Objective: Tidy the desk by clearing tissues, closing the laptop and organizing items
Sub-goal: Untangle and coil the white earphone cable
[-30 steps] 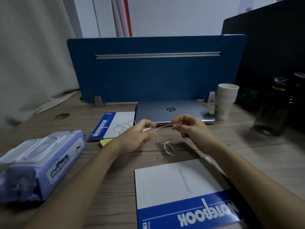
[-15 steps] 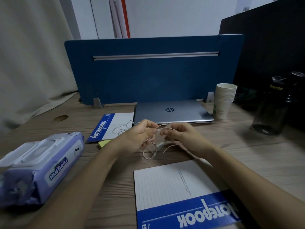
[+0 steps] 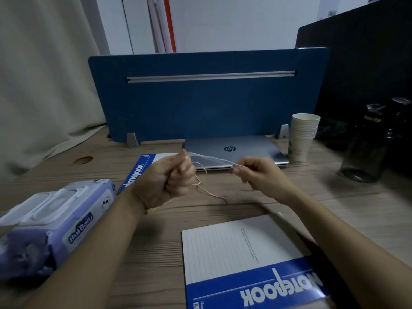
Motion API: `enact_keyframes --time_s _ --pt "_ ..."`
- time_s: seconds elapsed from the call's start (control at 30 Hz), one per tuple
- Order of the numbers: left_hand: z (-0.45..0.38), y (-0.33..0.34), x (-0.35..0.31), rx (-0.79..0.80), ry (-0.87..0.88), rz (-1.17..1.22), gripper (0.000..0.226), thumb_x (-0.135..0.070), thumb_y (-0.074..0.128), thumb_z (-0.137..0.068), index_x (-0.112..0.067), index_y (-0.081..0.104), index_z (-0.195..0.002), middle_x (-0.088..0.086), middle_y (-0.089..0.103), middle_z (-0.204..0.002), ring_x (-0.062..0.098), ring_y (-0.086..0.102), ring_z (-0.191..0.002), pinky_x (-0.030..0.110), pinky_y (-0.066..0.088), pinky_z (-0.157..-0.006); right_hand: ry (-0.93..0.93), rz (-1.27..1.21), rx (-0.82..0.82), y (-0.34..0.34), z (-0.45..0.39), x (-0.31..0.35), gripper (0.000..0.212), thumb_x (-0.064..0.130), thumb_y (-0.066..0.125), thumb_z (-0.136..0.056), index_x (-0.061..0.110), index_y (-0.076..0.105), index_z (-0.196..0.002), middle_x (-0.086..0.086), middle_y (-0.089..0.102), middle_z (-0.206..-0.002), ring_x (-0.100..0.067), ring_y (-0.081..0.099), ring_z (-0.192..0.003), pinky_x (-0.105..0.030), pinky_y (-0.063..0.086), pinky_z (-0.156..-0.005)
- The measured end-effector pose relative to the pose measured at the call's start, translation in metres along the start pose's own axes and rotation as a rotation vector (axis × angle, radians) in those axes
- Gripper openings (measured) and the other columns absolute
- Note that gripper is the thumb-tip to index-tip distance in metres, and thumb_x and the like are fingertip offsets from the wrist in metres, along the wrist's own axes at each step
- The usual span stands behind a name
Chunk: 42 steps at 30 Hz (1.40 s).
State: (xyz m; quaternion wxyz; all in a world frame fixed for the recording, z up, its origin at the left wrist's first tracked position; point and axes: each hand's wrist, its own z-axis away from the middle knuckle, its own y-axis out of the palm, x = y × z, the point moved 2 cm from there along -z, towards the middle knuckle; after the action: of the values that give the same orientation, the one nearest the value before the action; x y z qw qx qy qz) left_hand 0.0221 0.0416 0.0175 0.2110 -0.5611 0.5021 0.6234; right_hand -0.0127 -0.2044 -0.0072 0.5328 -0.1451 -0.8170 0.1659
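Blue-and-white lined notebook [image 3: 245, 264] at the wooden desk's [image 3: 334, 210] near edge; purple wet-wipes pack [image 3: 46, 226] at the left edge. Mid-desk, left hand [image 3: 165, 181] fisted and right hand [image 3: 258, 172] pinching, a thin white cord [image 3: 214, 158] stretched between them, slack hanging down. Second blue-white notebook [image 3: 138, 172] behind left hand. Closed silver laptop [image 3: 231, 150] at the far edge, stacked paper cups [image 3: 303, 137] just right.

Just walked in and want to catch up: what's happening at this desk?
A person is tidying the desk. Both hands hold a thin white cable, pulled taut between the left hand and the right hand, with loose loops hanging below. The laptop is already closed. Two notebooks, a wet-wipes pack and stacked paper cups sit around them.
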Motion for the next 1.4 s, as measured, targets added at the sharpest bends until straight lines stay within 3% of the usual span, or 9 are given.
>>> enact_keyframes --time_s 0.2,0.33,0.47,0.87,0.93,1.03,1.13,1.27,1.4 --pt "0.005 -0.027 -0.012 -0.149 0.318 0.539 0.042 -0.028 0.034 -0.105 -0.005 0.067 -0.095 -0.005 0.054 -0.068 0.005 0.051 -0.055 0.012 0.042 -0.048 0.0 0.403 0.123 0.009 0.0 -0.014 0.023 0.029 0.053 -0.098 0.021 0.07 -0.085 0.009 0.049 -0.058 -0.003 0.044 -0.054 -0.031 0.04 -0.057" --pt "0.004 -0.04 -0.014 -0.446 0.545 0.519 0.027 -0.012 0.046 -0.095 -0.002 0.069 -0.107 0.001 0.071 -0.086 0.009 0.07 -0.076 0.015 0.055 -0.063 0.0 0.555 0.251 0.019 0.004 -0.009 0.03 0.04 0.044 -0.1 0.024 0.068 -0.092 0.009 0.06 -0.069 0.0 0.053 -0.064 -0.019 0.039 -0.06" --pt "0.004 -0.05 -0.013 -0.634 0.656 0.488 0.024 -0.004 0.042 -0.101 -0.003 0.065 -0.107 0.005 0.076 -0.097 0.021 0.073 -0.096 0.028 0.059 -0.077 -0.035 0.667 0.408 0.037 0.009 0.003 0.03 0.039 0.042 -0.101 0.021 0.065 -0.097 0.011 0.067 -0.084 -0.012 0.058 -0.079 -0.031 0.044 -0.073" --pt "0.0 -0.057 0.002 -0.919 0.573 -0.054 0.025 -0.004 0.04 -0.104 -0.011 0.063 -0.098 0.003 0.073 -0.107 0.02 0.067 -0.112 0.038 0.048 -0.1 -0.343 0.706 0.444 0.058 0.025 0.044 0.035 0.04 0.041 -0.097 0.016 0.066 -0.101 -0.003 0.067 -0.091 -0.018 0.059 -0.08 -0.041 0.05 -0.07" --pt "0.0 -0.057 0.002 -0.925 0.556 -0.157 0.027 -0.004 0.039 -0.104 -0.012 0.063 -0.095 0.004 0.072 -0.111 0.02 0.065 -0.115 0.036 0.048 -0.101 -0.367 0.667 0.411 0.056 0.025 0.046 0.032 0.036 0.045 -0.096 0.014 0.068 -0.097 -0.004 0.065 -0.089 -0.012 0.052 -0.075 -0.038 0.048 -0.069" --pt "-0.001 -0.053 0.007 -0.891 0.483 -0.713 0.03 -0.005 0.037 -0.103 -0.016 0.064 -0.096 0.0 0.072 -0.109 0.011 0.066 -0.109 0.031 0.05 -0.099 -0.37 0.586 0.369 0.052 0.024 0.047 0.021 0.026 0.052 -0.096 0.017 0.071 -0.097 0.005 0.058 -0.078 -0.003 0.044 -0.066 -0.029 0.044 -0.064" --pt "-0.008 -0.043 0.024 -0.655 0.261 -1.156 0.028 -0.012 0.038 -0.104 -0.019 0.064 -0.098 -0.003 0.073 -0.099 0.008 0.068 -0.096 0.027 0.051 -0.085 -0.4 0.486 0.301 0.048 0.022 0.05 0.021 0.025 0.052 -0.096 0.014 0.07 -0.09 0.008 0.06 -0.071 -0.002 0.053 -0.061 -0.021 0.042 -0.059" --pt "-0.013 -0.033 0.035 -0.416 0.028 -1.263 0.024 -0.016 0.038 -0.105 -0.019 0.062 -0.1 -0.001 0.072 -0.086 0.008 0.071 -0.075 0.022 0.052 -0.071 -0.432 0.403 0.028 0.035 0.017 0.047 0.023 0.025 0.057 -0.096 0.015 0.065 -0.077 0.006 0.052 -0.057 -0.013 0.046 -0.052 -0.027 0.039 -0.051" --pt "-0.013 -0.025 0.036 -0.312 -0.125 -1.17 0.029 -0.017 0.038 -0.103 -0.019 0.066 -0.093 -0.003 0.065 -0.067 0.012 0.057 -0.056 0.03 0.048 -0.061 -0.428 0.421 -0.215 0.021 0.012 0.041 0.017 0.025 0.061 -0.093 0.016 0.072 -0.085 0.007 0.069 -0.072 -0.006 0.061 -0.065 -0.024 0.047 -0.06"
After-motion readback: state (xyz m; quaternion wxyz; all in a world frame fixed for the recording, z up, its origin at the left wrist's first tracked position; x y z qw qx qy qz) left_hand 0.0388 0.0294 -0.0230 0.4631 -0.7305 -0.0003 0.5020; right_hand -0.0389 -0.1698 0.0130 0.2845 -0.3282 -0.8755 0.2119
